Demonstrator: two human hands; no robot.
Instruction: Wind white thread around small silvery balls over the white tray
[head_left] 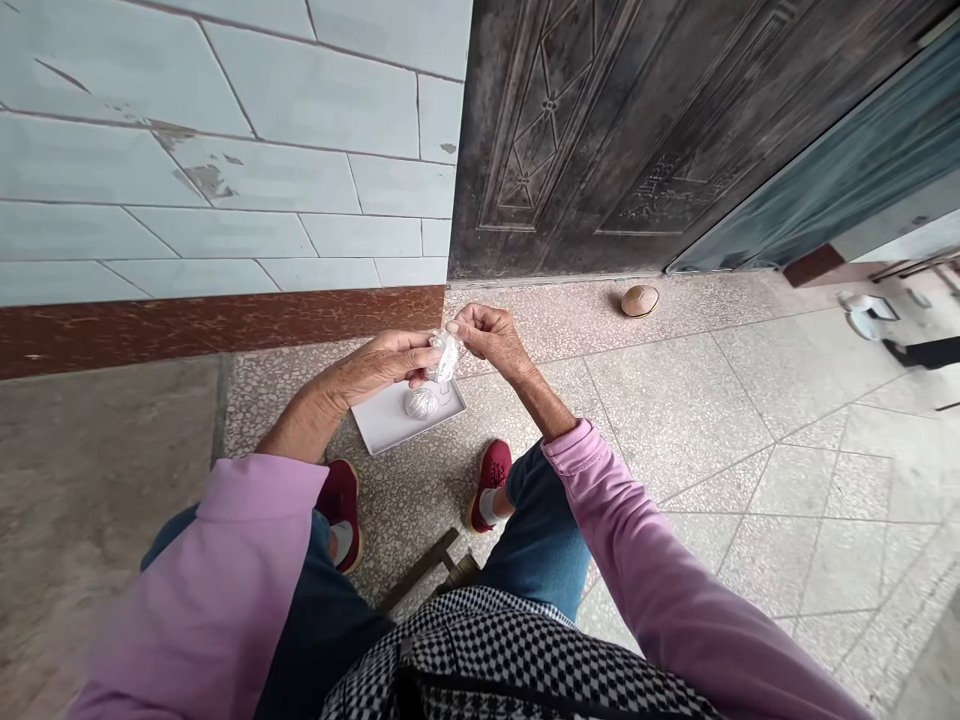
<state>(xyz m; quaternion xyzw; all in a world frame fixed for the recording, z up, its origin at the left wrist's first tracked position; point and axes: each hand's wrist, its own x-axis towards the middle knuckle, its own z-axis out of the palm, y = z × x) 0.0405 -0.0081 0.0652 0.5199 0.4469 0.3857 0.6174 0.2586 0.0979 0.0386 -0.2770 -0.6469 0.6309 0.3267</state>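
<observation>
Well, the left hand (379,365) comes in first, its fingers (420,350) curled loosely and pressing against a twist of clear plastic (446,357) from the side. The right hand (491,340) meets it from the other side, thumb and forefinger pinched nearly shut on the top of that same plastic, so both hands have hold of it, up above the floor. Just below, a plastic-wrapped ball (421,403) sits near the far edge of a flat white card (382,425), which lies on the terrazzo floor (525,420) between a pair of red shoes (491,485); neither hand touches the ball. Further right, at the foot of a dark embossed door (555,150), a small domed tan object (640,301) rests on the floor, well apart from the hands. The door carries raised characters (667,195) — too dark and slanted to read.
</observation>
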